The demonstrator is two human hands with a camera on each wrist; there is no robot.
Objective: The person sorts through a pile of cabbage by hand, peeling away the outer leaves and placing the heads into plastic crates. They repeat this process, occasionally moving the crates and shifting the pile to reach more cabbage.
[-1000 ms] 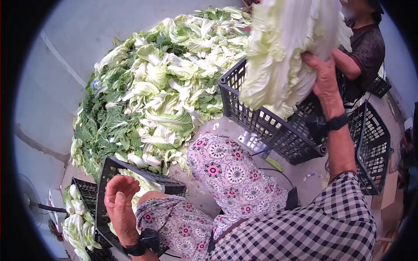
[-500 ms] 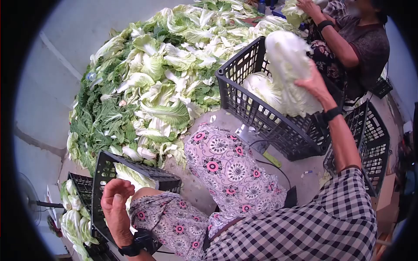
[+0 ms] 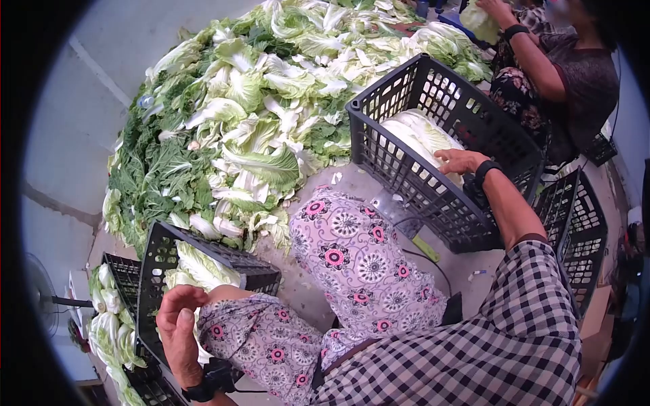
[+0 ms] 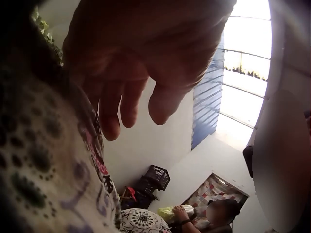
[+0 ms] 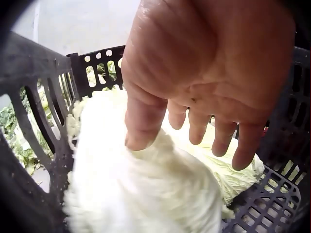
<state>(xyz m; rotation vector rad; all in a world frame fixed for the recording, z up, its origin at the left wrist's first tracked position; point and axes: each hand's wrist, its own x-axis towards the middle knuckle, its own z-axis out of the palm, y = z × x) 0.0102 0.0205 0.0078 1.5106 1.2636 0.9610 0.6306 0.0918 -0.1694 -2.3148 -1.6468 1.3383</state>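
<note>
In the head view my right hand is low inside a black plastic crate, over pale Chinese cabbages lying in it. The right wrist view shows a near Chinese cabbage with my thumb at its side. My other fingers point down, loosely extended, above a second Chinese cabbage. My left hand hovers by my knee with relaxed fingers and nothing in it. Beside it stands a tilted black crate with a cabbage inside.
A large heap of loose cabbage leaves lies ahead against the wall. Another person sits at the far right, handling a cabbage. A green-handled tool lies on the floor. More cabbages are at far left.
My right hand has brought a Chinese cabbage down into the crate and its fingers have loosened from it. My left hand has stayed nearly still.
</note>
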